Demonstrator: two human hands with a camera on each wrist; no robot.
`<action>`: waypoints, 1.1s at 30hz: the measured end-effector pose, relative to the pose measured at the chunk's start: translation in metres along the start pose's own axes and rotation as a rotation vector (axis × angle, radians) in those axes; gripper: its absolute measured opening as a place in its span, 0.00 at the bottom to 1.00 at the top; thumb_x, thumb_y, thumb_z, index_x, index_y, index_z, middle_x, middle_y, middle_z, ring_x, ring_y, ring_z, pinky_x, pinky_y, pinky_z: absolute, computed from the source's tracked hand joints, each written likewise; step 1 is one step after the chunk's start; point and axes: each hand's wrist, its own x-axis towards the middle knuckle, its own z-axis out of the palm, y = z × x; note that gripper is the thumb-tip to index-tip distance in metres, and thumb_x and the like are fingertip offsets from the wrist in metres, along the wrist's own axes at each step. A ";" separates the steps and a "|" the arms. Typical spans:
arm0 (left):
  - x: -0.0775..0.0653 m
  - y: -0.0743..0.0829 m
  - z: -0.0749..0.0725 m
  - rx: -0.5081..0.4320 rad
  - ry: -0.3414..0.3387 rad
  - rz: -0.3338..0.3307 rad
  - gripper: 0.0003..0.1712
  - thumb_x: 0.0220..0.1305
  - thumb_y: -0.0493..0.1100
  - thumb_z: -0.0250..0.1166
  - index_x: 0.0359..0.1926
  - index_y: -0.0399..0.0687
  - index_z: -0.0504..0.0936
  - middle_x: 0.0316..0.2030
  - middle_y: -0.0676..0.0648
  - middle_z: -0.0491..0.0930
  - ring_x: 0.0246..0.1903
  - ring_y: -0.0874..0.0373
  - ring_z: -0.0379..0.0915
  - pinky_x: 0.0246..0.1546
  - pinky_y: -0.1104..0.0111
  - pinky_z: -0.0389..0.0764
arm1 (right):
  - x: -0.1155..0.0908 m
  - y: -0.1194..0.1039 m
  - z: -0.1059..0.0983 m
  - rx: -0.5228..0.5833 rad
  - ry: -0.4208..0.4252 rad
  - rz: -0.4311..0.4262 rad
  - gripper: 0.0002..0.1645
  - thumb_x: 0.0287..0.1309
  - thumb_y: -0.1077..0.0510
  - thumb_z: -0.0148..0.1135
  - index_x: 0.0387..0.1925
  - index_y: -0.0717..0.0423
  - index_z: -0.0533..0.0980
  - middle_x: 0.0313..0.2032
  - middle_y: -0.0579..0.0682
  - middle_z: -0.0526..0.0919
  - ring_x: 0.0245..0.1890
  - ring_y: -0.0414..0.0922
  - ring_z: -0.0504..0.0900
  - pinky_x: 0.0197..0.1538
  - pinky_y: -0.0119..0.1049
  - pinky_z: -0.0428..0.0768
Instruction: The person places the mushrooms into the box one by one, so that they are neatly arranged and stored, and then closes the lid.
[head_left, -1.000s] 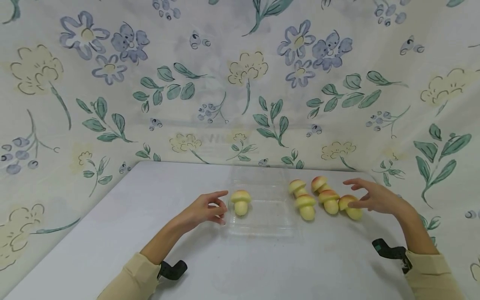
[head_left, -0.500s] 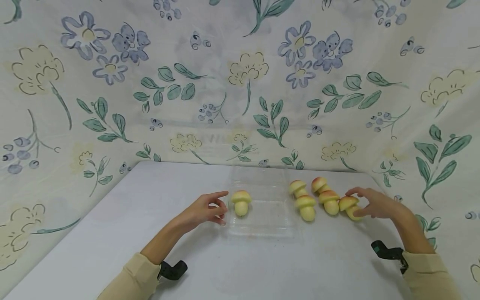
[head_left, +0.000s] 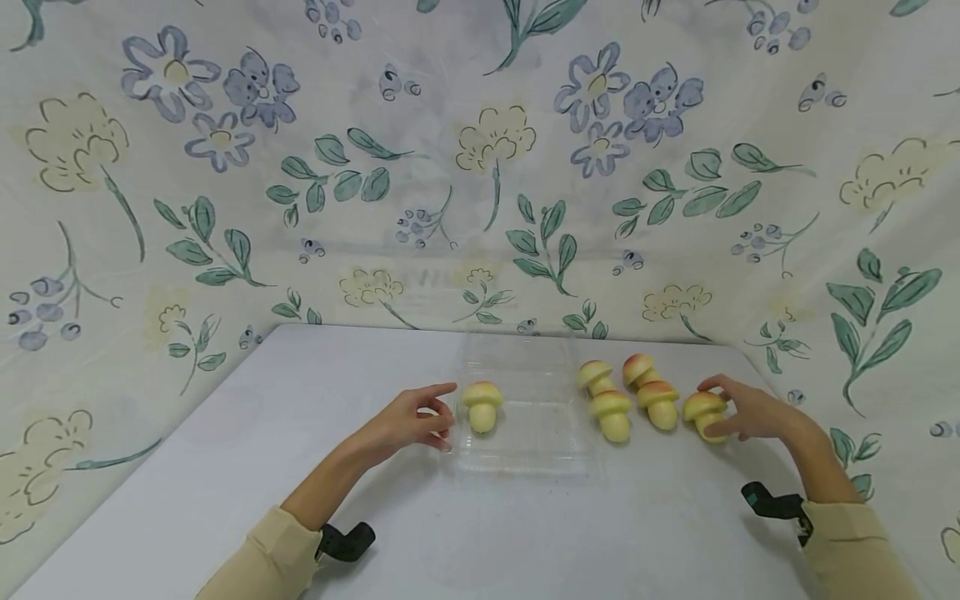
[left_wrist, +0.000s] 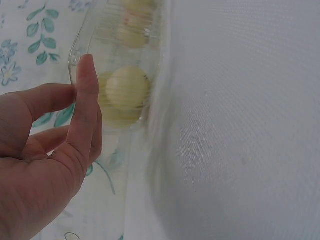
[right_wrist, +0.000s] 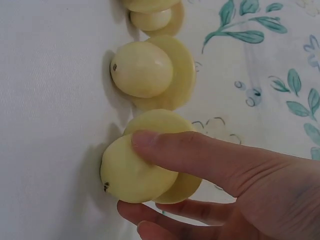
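My right hand (head_left: 750, 410) pinches a yellow mushroom (head_left: 703, 410) with a reddish cap top, at the right end of a cluster. In the right wrist view the thumb presses on its stem (right_wrist: 135, 172), with fingers underneath on the other side. My left hand (head_left: 411, 419) is at the left end of a clear plastic box (head_left: 536, 454), its index finger straight and thumb low against the box side. Inside the box, at its left, stands one mushroom (head_left: 482, 406). In the left wrist view the fingers (left_wrist: 86, 85) partly cover the box wall.
Several more mushrooms lie between the box and my right hand, among them a front one (head_left: 612, 415) and one at the back (head_left: 639, 367). They stand on a white table (head_left: 510, 542) backed by a floral cloth (head_left: 420, 167).
My right hand has come down around the rightmost mushroom and taken hold of it. That mushroom has shifted slightly right, away from its neighbour. The left hand has not moved.
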 end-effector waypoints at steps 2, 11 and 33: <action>0.000 0.000 0.000 -0.001 0.002 -0.001 0.38 0.67 0.35 0.60 0.74 0.37 0.55 0.42 0.41 0.73 0.36 0.56 0.76 0.40 0.65 0.88 | 0.000 0.001 0.000 -0.006 0.004 0.001 0.47 0.51 0.55 0.73 0.67 0.63 0.58 0.57 0.76 0.66 0.42 0.53 0.79 0.36 0.42 0.85; 0.000 0.000 0.000 -0.009 -0.002 0.018 0.38 0.67 0.34 0.59 0.74 0.36 0.55 0.41 0.42 0.73 0.36 0.53 0.77 0.39 0.65 0.88 | 0.000 0.001 0.004 0.007 -0.024 0.001 0.48 0.47 0.60 0.73 0.68 0.59 0.59 0.61 0.71 0.65 0.41 0.50 0.75 0.36 0.39 0.81; 0.000 0.001 0.000 -0.012 -0.002 -0.002 0.38 0.67 0.34 0.59 0.75 0.37 0.54 0.42 0.41 0.73 0.35 0.57 0.77 0.40 0.64 0.88 | 0.001 0.005 0.000 -0.046 0.048 -0.021 0.51 0.49 0.55 0.74 0.69 0.65 0.57 0.58 0.70 0.70 0.40 0.49 0.78 0.35 0.38 0.81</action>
